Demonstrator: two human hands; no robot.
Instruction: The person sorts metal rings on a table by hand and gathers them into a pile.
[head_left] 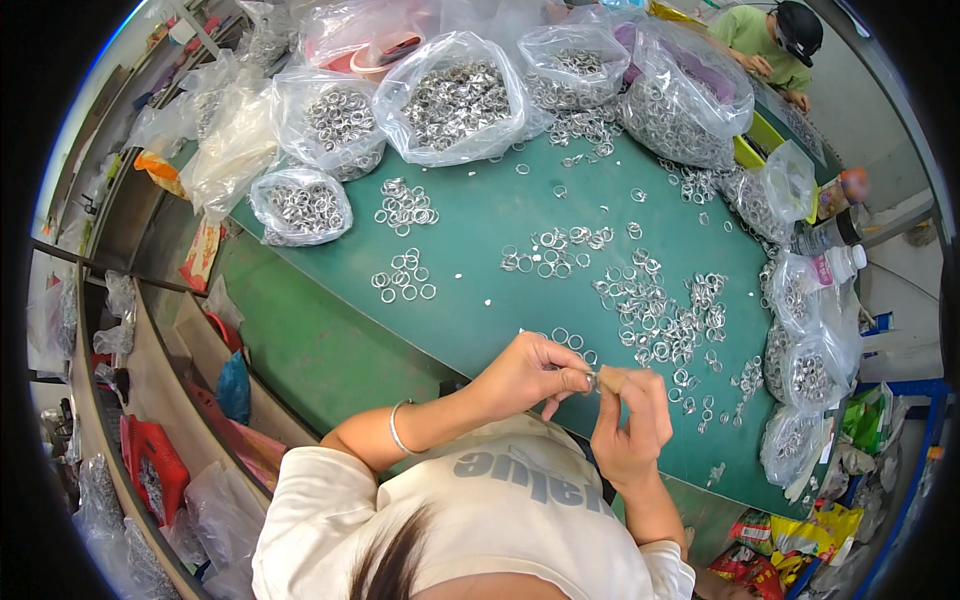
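Over the near edge of the green table, my left hand [532,374] and my right hand [632,418] meet with fingertips pinched together. Between them is a small silver metal ring [592,380], mostly hidden by the fingers. A tan covering wraps a fingertip of my right hand. Just beyond my left hand lie several loose rings [562,338]. A wide spread of silver rings [650,310] covers the table to the right of my hands. Smaller groups of rings [405,275] lie farther left, and another cluster of rings [555,250] is near the middle.
Clear plastic bags full of rings [455,100] line the far edge of the green table [460,330]. More bags [810,370] run down its right side, beside a white bottle [838,265]. A co-worker in green [755,45] is at the far right. Shelves [165,400] stand left.
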